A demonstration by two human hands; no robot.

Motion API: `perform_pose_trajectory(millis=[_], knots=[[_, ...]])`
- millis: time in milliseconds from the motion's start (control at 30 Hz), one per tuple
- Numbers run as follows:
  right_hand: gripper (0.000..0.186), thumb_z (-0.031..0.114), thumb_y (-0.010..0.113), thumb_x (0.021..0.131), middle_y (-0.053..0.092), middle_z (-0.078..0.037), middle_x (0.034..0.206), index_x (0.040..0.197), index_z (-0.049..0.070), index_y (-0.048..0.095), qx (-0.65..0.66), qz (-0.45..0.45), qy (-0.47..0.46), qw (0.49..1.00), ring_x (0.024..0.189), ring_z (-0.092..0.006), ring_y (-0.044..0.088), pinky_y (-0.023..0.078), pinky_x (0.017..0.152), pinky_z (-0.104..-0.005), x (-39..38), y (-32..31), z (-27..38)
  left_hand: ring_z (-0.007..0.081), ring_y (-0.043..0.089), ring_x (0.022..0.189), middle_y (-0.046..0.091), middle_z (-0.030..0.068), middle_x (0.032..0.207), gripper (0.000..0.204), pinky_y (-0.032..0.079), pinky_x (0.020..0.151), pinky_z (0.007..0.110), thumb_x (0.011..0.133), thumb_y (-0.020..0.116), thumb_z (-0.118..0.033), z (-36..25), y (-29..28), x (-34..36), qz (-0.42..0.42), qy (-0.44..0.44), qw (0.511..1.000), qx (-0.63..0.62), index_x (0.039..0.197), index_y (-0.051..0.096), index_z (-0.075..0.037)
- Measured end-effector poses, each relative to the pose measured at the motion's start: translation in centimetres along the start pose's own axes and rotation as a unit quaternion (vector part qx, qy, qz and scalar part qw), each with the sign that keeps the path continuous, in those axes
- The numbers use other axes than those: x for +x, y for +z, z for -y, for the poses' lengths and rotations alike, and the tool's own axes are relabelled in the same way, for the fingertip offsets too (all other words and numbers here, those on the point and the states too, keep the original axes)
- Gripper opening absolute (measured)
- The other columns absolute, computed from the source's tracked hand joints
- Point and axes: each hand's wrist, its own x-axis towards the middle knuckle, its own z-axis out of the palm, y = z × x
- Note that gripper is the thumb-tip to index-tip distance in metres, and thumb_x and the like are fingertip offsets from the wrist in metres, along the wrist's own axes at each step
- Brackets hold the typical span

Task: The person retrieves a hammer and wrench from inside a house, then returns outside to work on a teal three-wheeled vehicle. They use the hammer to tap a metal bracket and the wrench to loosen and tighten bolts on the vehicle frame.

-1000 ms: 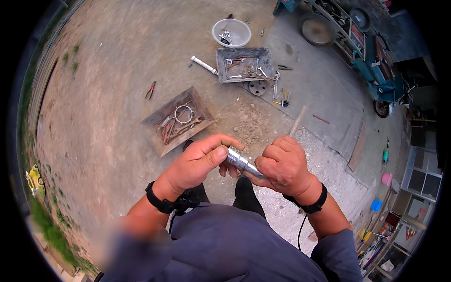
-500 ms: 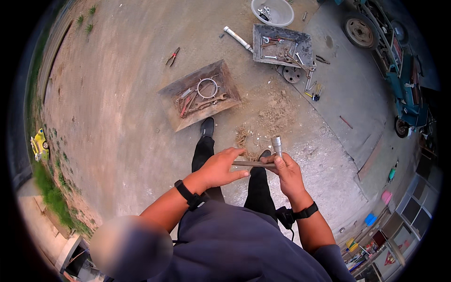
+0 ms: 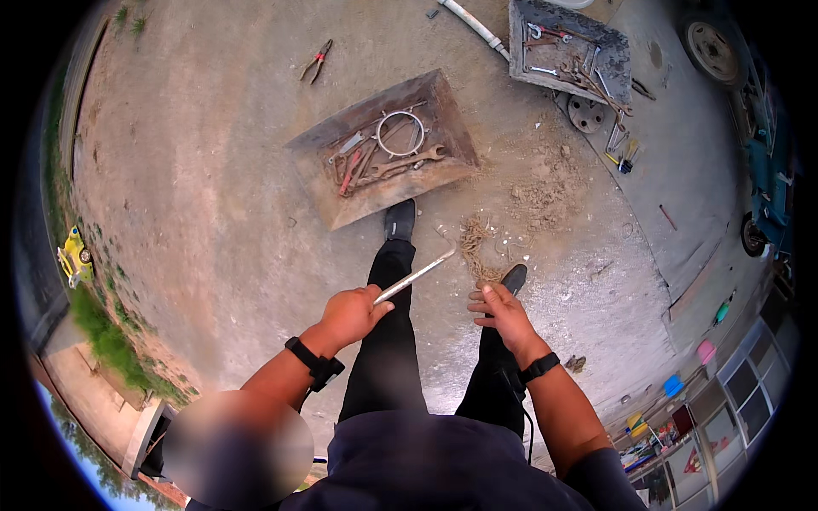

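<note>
My left hand (image 3: 348, 318) is closed around the lower end of a lug wrench (image 3: 416, 278). Its pale, tapered bar slants up and right in front of my legs; the socket end is not visible. Apart from the bar, my right hand (image 3: 504, 317) has its fingers loosely spread and holds nothing. Ahead of my feet lies a rusty metal tray (image 3: 319, 204). Inside it are a metal ring (image 3: 381, 130), a large open-ended spanner (image 3: 409, 164), a red-handled tool (image 3: 349, 175) and several other tools.
Red-handled pliers (image 3: 316, 62) lie left of the tray. A second tray (image 3: 558, 85) of tools and a white pipe (image 3: 473, 24) are at far right, beside a round metal disc (image 3: 585, 114). A frayed rope (image 3: 475, 247) lies near my right shoe (image 3: 514, 278). A wheeled vehicle (image 3: 714, 51) stands right.
My right hand has let go of the lug wrench. My left hand, open before, now grips it, and the bar has swung to a slant. The view has shifted, with the trays moving right.
</note>
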Motion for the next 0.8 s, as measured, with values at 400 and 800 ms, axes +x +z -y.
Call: perform_pose_trajectory(millis=[400,800], knots=[[0.043,0.033,0.053,0.105,0.068,-0.013,0.115,0.135,0.003,0.052,-0.008,-0.055,0.095,0.994,0.102,-0.0220,0.069,0.054,0.087,-0.0336,5.2,-3.7,-6.9,0.0447,0.068,0.081,0.069,0.0258,0.087,0.037,0.054,0.074,0.055,0.100,0.052,-0.036,13.2,0.9,20.2,-0.042,-0.118,0.983,0.137,0.091,0.061,-0.001],[0.041,0.029,0.057,0.103,0.068,-0.014,0.117,0.134,0.003,0.054,0.038,-0.060,0.083,0.994,0.103,-0.0226,0.069,0.053,0.088,-0.0338,4.8,-5.3,-7.7,0.0443,0.067,0.094,0.070,0.0258,0.099,0.033,0.053,0.086,0.051,0.097,0.055,-0.023,17.5,5.8,16.3,-0.056,-0.201,0.976,0.060,0.120,0.060,0.000]])
